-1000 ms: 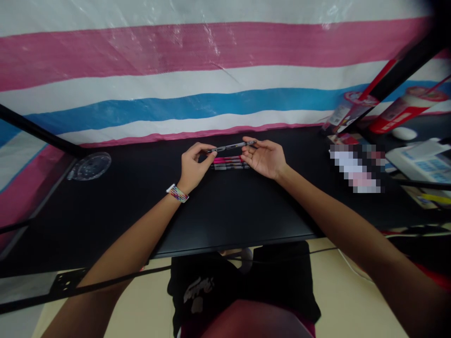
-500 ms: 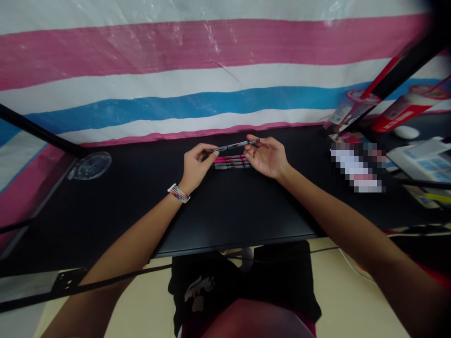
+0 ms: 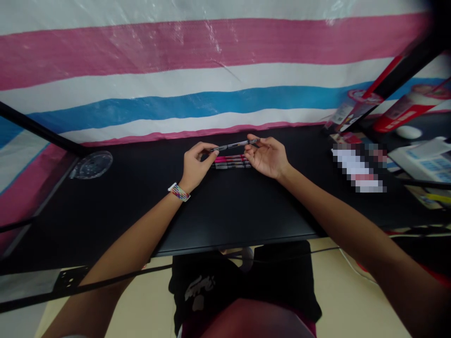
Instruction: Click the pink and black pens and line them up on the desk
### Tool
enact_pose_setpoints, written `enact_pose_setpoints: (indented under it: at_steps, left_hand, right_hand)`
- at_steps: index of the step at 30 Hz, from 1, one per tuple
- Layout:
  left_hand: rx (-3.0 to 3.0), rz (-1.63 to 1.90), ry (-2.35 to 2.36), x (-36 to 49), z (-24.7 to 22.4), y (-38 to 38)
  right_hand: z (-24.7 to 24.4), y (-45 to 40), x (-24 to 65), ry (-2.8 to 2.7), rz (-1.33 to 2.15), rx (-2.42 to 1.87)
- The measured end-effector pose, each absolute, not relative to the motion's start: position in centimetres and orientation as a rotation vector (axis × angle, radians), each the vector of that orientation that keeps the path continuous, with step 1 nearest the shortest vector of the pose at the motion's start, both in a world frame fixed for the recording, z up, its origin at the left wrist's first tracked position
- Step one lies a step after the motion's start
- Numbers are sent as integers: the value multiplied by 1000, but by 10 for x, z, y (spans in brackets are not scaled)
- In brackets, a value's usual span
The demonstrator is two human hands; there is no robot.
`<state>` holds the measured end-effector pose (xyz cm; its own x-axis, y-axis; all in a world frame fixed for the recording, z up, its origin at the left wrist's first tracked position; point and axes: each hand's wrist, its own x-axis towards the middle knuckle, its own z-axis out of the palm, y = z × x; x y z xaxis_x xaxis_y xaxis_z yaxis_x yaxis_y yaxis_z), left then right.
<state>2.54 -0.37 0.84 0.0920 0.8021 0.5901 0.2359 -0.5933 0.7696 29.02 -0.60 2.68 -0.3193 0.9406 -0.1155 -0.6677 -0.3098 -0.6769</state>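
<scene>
The gray pen (image 3: 233, 145) is long and thin, and it is up in the two hands, over the middle of the black desk (image 3: 229, 211). It has a gray part with a dark clip toward the left hand (image 3: 195, 165), and a paler, see-through-looking part with small dark marks toward the right hand (image 3: 267, 157). The writing on it is too small to read. It slants a little in the view, with its right end nearer the striped sheet (image 3: 211, 101). The left hand has its thumb and fingers closed on the left end. The right hand has a small pinch on the other end, with its palm partly turned up. Just on the near side of the gray pen, a row of pens (image 3: 232, 162) lies side by side on the black desk. Some are bright pink and some are gray, and the hands hide a bit of their ends. A colorful wristband (image 3: 179, 192) is on the left wrist. A round clear plastic lid (image 3: 93, 165) lies well off to the left.
</scene>
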Motion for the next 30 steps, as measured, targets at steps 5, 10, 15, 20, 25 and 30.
enact_pose_setpoints:
  at_steps: [5, 10, 15, 20, 25, 30]
  left_hand:
    - [1880, 1511, 1044, 26, 10, -5]
    - [1893, 1496, 1082, 26, 11, -4]
    - [1901, 1493, 1125, 24, 9, -1]
    - [1812, 1433, 1092, 22, 3, 7]
    - [1775, 1407, 1142, 16, -6, 21]
    - [1978, 1370, 1268, 7, -18, 30]
  right_hand:
    - [26, -6, 290, -687, 1800, -679]
    - [24, -4, 291, -785, 1754, -711]
    - [17, -3, 290, -1131, 1318, -879]
    - [5, 3, 294, -1465, 748, -1022]
    - [-5, 14, 301, -1710, 573, -1116]
    - [-10, 19, 304, -1865, 544, -1171]
